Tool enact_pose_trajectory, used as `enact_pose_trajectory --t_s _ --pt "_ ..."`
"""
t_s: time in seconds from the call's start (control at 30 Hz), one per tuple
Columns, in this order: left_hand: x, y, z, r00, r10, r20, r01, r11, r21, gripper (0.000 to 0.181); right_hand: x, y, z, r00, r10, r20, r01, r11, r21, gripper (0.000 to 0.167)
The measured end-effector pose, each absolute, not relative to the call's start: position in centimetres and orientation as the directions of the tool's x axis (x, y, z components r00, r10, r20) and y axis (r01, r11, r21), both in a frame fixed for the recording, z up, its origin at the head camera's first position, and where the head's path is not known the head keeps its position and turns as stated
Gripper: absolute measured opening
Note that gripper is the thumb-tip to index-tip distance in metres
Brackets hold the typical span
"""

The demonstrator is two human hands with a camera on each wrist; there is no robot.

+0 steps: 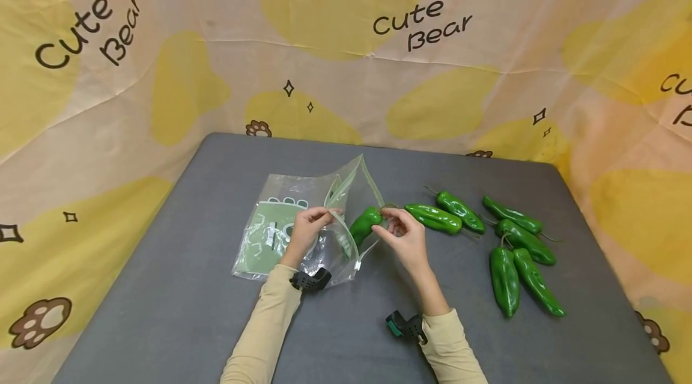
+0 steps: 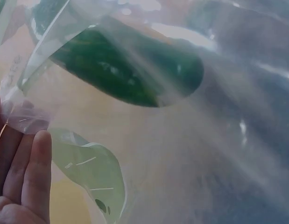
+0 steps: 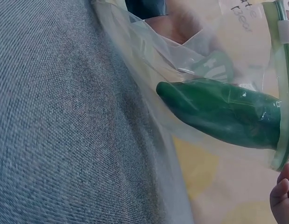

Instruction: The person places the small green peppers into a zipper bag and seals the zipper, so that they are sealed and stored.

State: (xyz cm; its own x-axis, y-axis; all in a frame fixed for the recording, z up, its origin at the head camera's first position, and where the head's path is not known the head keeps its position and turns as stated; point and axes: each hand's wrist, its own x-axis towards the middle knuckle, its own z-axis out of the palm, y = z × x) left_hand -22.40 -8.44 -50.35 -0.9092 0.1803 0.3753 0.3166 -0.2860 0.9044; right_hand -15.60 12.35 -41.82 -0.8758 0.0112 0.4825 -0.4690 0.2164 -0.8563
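A clear zip bag with a green printed panel and a pale green zip edge lies on the table, its mouth spread toward the right. My left hand pinches the near side of that mouth. At the opening, my right hand holds a green pepper by its stem end, fingers just outside the zip edge. Through the plastic in the right wrist view, most of the pepper shows inside the bag, tip inward. The white slider sits at the mouth's near corner.
Two green peppers lie right of the bag, close to my right hand. Several more peppers are grouped farther right on the grey table. A patterned cloth hangs behind and at the sides.
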Motion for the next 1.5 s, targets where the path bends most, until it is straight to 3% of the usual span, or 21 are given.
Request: enact_pose_trajectory --t_s 0.1,0.37,0.77,1.0,1.23,1.5 --pt "-22.8 -8.4 -51.1 -0.913 0.196 0.359 0.297 -0.285 0.911 0.009 -15.6 12.3 -41.8 -0.874 0.019 0.486 -0.472 0.213 -0.856 0.027" --pt "-21.1 -8.0 -48.0 -0.938 0.222 0.267 0.205 -0.266 0.942 0.017 -15.5 12.2 -41.7 -0.873 0.009 0.488 -0.472 0.234 -0.850 0.024" --pt "-21.1 -8.0 -48.2 -0.918 0.220 0.329 0.268 -0.268 0.925 0.017 -15.4 12.0 -41.6 -0.837 -0.037 0.547 -0.521 0.363 -0.773 0.028" --pt "-21.4 -8.0 -49.2 -0.904 0.208 0.374 0.298 -0.321 0.899 0.010 -15.4 11.9 -41.5 -0.846 -0.077 0.527 -0.513 0.386 -0.767 0.026" --pt "-20.9 -7.8 -48.3 -0.926 0.152 0.345 0.279 -0.342 0.897 0.009 -15.6 12.1 -42.0 -0.836 -0.066 0.544 -0.538 0.286 -0.793 0.021" --pt "-22.0 -8.0 -50.2 -0.909 0.150 0.390 0.329 -0.320 0.889 0.010 -15.9 12.5 -42.5 -0.834 0.036 0.551 -0.547 0.083 -0.833 0.019"
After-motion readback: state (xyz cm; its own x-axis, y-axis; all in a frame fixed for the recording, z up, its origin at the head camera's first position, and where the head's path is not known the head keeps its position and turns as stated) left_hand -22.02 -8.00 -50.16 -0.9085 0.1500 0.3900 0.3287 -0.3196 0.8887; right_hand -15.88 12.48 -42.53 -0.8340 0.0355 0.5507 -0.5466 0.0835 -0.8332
